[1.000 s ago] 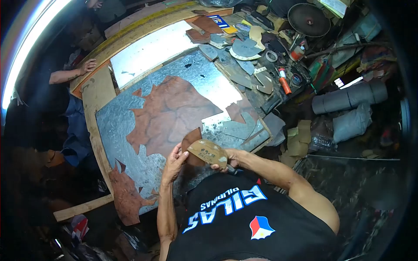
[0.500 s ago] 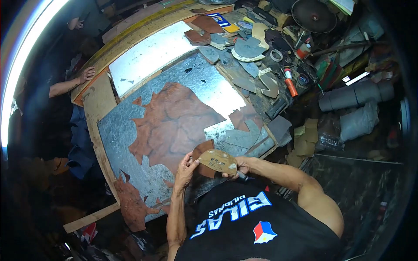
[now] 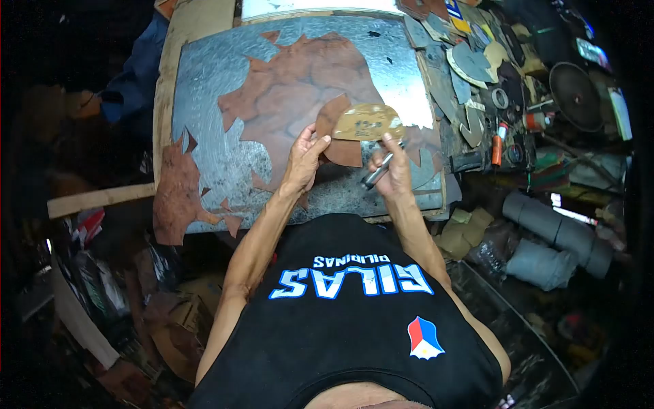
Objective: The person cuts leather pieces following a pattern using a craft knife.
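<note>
My left hand [image 3: 304,158] pinches the left end of a tan, half-round template [image 3: 364,123] with handwriting on it, together with curved brown leather pieces [image 3: 333,117] behind it. My right hand [image 3: 393,167] has a dark, pen-like tool [image 3: 379,170] between its fingers, and its thumb touches the lower right edge of the template. Under and beyond them a large brown hide [image 3: 293,82] with a jagged outline lies on the grey metal work surface [image 3: 204,75]. Another ragged leather piece [image 3: 178,194] hangs over the surface's lower left corner.
Grey templates [image 3: 470,61], a tape roll [image 3: 499,99] and an orange-red tool [image 3: 498,146] lie on the right side. A wooden strip [image 3: 102,200] sticks out at the left. Grey rolls [image 3: 555,221] stand at the lower right.
The view has turned and shifted, so the table appears more upright and the person's hand at the far left edge is out of view. My right hand now shows the tool more clearly.
</note>
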